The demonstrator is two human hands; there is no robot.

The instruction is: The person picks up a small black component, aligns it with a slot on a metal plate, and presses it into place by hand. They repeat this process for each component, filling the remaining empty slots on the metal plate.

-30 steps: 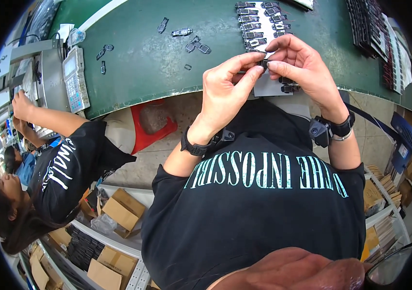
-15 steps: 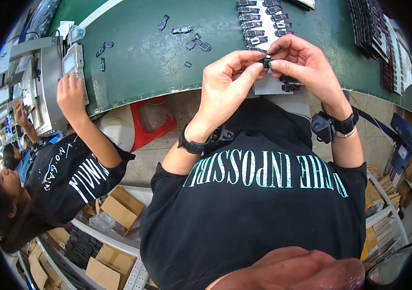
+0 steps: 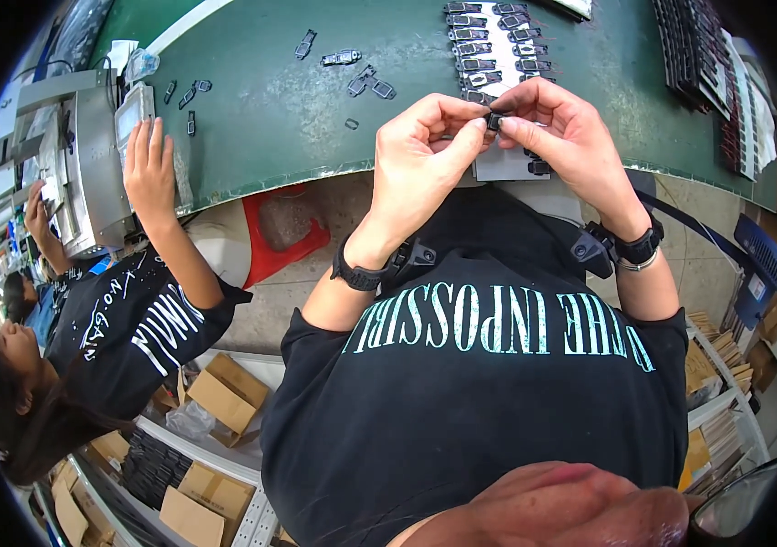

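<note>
Between my two hands, above the near edge of the green table, is a small black plastic part (image 3: 493, 121). My left hand (image 3: 425, 159) pinches it from the left with thumb and forefinger. From the other side, the thumb and fingertips of my right hand (image 3: 575, 141) grip it too. The fingertips cover much of the part, so its exact shape is hard to make out. Just beyond my hands, two rows of black frame-like parts (image 3: 472, 50) with thin wires lie on a white strip (image 3: 503, 68). Some of these are partly hidden behind my fingers.
Loose black pieces (image 3: 370, 84) lie on the green table (image 3: 270, 118), left of my hands. Stacked black strips with red wires (image 3: 707, 73) stand at the right. A co-worker's hand (image 3: 149, 169) is beside a grey machine (image 3: 101, 169) at the left. A red stool (image 3: 283, 232) stands below the table.
My hands have shifted slightly left, still pinching the black part. The co-worker's raised hand has moved right, and another small black piece now shows on the table near the machine.
</note>
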